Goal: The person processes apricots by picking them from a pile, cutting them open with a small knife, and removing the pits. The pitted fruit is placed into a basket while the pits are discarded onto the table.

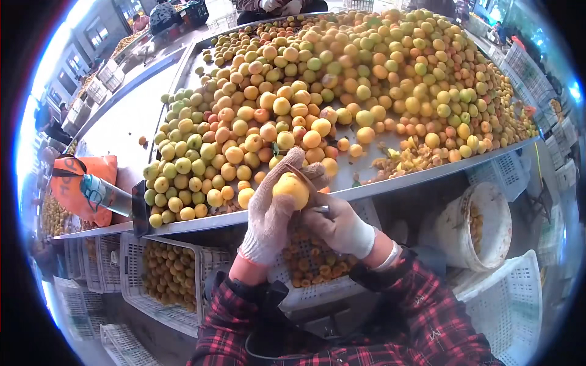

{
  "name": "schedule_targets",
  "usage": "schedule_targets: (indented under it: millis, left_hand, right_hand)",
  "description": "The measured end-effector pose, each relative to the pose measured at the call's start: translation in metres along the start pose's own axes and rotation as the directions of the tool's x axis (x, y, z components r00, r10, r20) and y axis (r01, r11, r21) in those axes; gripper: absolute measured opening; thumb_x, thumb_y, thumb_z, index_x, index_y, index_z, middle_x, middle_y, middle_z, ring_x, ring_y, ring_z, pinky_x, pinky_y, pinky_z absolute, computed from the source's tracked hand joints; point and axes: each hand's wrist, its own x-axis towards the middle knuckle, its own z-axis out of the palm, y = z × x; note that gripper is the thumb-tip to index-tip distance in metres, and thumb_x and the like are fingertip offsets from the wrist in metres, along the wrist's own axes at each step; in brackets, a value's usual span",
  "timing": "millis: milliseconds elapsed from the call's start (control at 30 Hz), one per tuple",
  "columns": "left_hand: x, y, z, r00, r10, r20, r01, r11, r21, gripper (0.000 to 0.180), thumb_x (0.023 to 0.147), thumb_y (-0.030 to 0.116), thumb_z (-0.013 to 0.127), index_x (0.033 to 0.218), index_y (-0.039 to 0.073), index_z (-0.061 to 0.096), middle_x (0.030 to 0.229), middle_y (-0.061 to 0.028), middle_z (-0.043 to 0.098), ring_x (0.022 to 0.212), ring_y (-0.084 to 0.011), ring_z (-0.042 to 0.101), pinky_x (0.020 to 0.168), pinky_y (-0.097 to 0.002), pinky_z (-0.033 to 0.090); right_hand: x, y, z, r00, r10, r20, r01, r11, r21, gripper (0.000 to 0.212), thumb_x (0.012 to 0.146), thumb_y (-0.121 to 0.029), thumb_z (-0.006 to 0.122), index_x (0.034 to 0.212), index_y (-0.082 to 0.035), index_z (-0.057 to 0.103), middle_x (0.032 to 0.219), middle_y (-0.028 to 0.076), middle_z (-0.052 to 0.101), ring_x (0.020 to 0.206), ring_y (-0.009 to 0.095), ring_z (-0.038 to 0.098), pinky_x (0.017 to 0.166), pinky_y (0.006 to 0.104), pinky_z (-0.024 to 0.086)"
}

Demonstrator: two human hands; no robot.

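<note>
In front of the table's near edge, my left hand (270, 210), in a knitted work glove, is closed around a yellow-orange apricot (290, 190). My gloved right hand (337, 224) is pressed close against the fruit's right side. Its fingers are curled round a small metal tool (321, 209), of which only a shiny bit shows; its kind is hidden by the glove. Just beyond both hands, a large heap of apricots (256, 143), green to orange, covers much of the metal-edged table (201, 227). Below my hands is a crate (311, 299) holding halved apricots.
A clear bottle (107, 195) and an orange bag (82, 183) lie on the left. Pulpy scraps (406, 161) sit near the table edge. Below stand a crate of apricots (129, 268), a white bucket (494, 226) and a white crate (519, 305). Another person's gloved hands (281, 6) are across the table.
</note>
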Motion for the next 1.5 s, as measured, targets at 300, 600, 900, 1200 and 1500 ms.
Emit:
schedule_targets:
  millis: [300, 600, 900, 1200, 1500]
  left_hand:
    - [0.003, -0.007, -0.002, 0.995, -0.086, 0.051, 0.081, 0.993, 0.088, 0.090, 0.083, 0.052, 0.068, 0.142, -0.005, 0.033, 0.130, -0.0223, 0.053, 0.119, -0.0327, 0.056, 0.102, -0.0425, 0.044]
    - [0.006, -0.013, 0.006, 0.995, -0.066, -0.072, 0.069, 0.997, 0.038, 0.093, 0.079, 0.050, 0.074, 0.141, -0.005, 0.034, 0.126, -0.0178, 0.056, 0.116, -0.0297, 0.058, 0.101, -0.0415, 0.046]
    - [0.010, 0.004, -0.001, 0.994, 0.062, -0.092, -0.082, 0.969, -0.234, 0.063, 0.087, 0.005, 0.057, 0.144, -0.004, 0.031, 0.138, -0.0193, 0.047, 0.125, -0.0294, 0.051, 0.106, -0.0406, 0.041]
    - [0.004, 0.008, 0.014, 0.979, -0.072, 0.189, -0.084, 0.707, 0.702, 0.095, 0.061, -0.001, 0.080, 0.144, 0.003, 0.035, 0.131, -0.0173, 0.053, 0.124, -0.0282, 0.052, 0.104, -0.0350, 0.041]
    - [0.001, -0.019, 0.006, 0.982, 0.057, 0.179, -0.174, 0.629, 0.758, 0.074, 0.066, -0.002, 0.078, 0.134, 0.000, 0.049, 0.128, -0.0184, 0.057, 0.121, -0.0286, 0.055, 0.100, -0.0349, 0.044]
  right_hand:
    - [0.004, -0.005, -0.006, 0.986, 0.165, 0.006, -0.162, 0.977, -0.135, 0.023, 0.093, -0.018, 0.060, 0.103, 0.002, 0.061, 0.089, 0.015, 0.068, 0.082, 0.022, 0.066, 0.076, 0.0345, 0.051]
    - [0.007, 0.009, -0.003, 0.975, -0.140, -0.175, -0.001, 0.779, -0.628, 0.019, 0.091, -0.015, 0.061, 0.104, 0.000, 0.061, 0.088, 0.019, 0.067, 0.083, 0.036, 0.066, 0.070, 0.0402, 0.052]
    - [0.002, -0.006, -0.020, 0.975, 0.114, -0.190, -0.058, 0.958, 0.280, 0.025, 0.096, -0.024, 0.059, 0.106, -0.001, 0.060, 0.072, 0.001, 0.060, 0.053, 0.007, 0.053, 0.047, 0.0233, 0.042]
    - [0.008, -0.021, -0.033, 0.977, 0.197, -0.083, -0.177, 0.963, 0.203, 0.034, 0.090, -0.024, 0.065, 0.109, 0.004, 0.064, 0.089, 0.002, 0.067, 0.083, 0.007, 0.058, 0.073, 0.0242, 0.049]
    - [0.006, -0.009, -0.030, 0.937, -0.120, -0.329, 0.005, 0.944, -0.330, 0.019, 0.088, -0.015, 0.065, 0.084, 0.003, 0.063, 0.072, -0.002, 0.060, 0.063, 0.006, 0.054, 0.057, 0.0238, 0.047]
